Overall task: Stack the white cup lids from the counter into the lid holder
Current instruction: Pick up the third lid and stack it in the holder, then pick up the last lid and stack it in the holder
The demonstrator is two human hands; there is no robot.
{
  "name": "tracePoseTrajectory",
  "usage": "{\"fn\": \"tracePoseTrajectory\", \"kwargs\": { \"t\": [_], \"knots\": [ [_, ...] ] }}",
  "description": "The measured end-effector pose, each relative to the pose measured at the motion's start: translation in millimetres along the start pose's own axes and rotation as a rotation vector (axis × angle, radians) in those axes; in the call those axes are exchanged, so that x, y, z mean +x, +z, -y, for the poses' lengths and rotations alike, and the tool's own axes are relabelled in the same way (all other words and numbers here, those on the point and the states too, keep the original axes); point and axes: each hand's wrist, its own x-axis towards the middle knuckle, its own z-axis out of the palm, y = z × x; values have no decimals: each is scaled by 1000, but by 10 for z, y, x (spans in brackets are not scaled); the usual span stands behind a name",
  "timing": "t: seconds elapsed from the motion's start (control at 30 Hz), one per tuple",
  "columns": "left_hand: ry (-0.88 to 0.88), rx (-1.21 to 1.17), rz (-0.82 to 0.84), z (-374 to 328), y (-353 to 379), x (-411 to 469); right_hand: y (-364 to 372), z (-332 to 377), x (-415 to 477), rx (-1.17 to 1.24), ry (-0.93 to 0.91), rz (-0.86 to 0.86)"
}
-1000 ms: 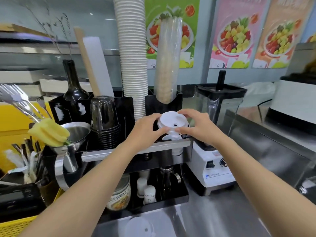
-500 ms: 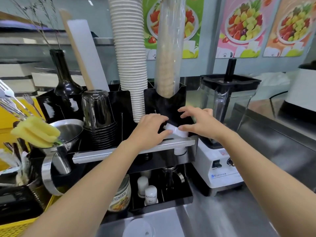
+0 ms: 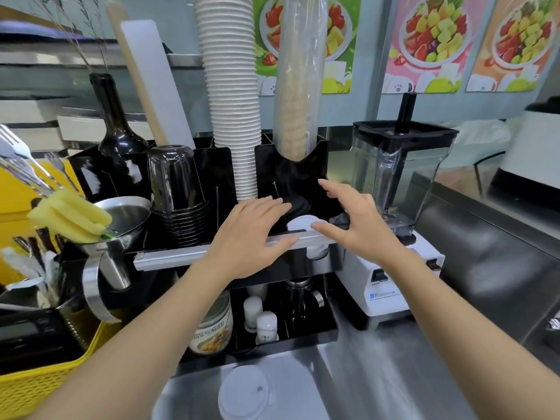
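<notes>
A white cup lid (image 3: 303, 223) lies in the front right slot of the black lid holder (image 3: 318, 165), just behind its metal rail. My left hand (image 3: 253, 234) hovers over the rail at the lid's left, fingers spread, holding nothing. To the lid's right is my right hand (image 3: 353, 221), also open, with its fingertips close to the lid. More white lids (image 3: 245, 392) lie on the steel counter near the bottom edge.
A tall stack of white paper cups (image 3: 233, 95) and a sleeve of clear cups (image 3: 298, 80) rise from the holder. Black cups (image 3: 175, 189), a dark bottle (image 3: 116, 122) and a metal jug (image 3: 121, 225) stand left. A blender (image 3: 397, 189) stands right. A yellow basket (image 3: 36, 386) sits lower left.
Both hands carried the white lid down into the holder's slot, let go of it, and now spread open beside it. The view has shifted slightly downward.
</notes>
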Motion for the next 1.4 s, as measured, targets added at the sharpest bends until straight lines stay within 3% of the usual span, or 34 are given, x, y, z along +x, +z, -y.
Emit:
{"fn": "tracePoseTrajectory", "kwargs": {
  "t": [0.2,0.37,0.63,0.77,0.97,1.17,1.4],
  "knots": [
    [-13,-50,-116,63,-44,-304,156,47,-306,31,-87,-126],
    [-85,-131,-99,70,180,-929,686,126,-824,30,-68,71],
    [-312,-225,145,300,747,-1628,1559,49,-1302,-9,88,426],
    [-461,-297,360,387,1018,-1857,1862,-6,-1453,5,220,617],
    [-578,-371,538,448,1278,-2111,2059,14,-1550,-40,223,711],
    [-702,-506,440,364,1238,-2156,1984,107,-1503,44,274,669],
    [-562,-527,254,119,696,-1921,1524,268,-1286,77,128,532]
  ]
}}
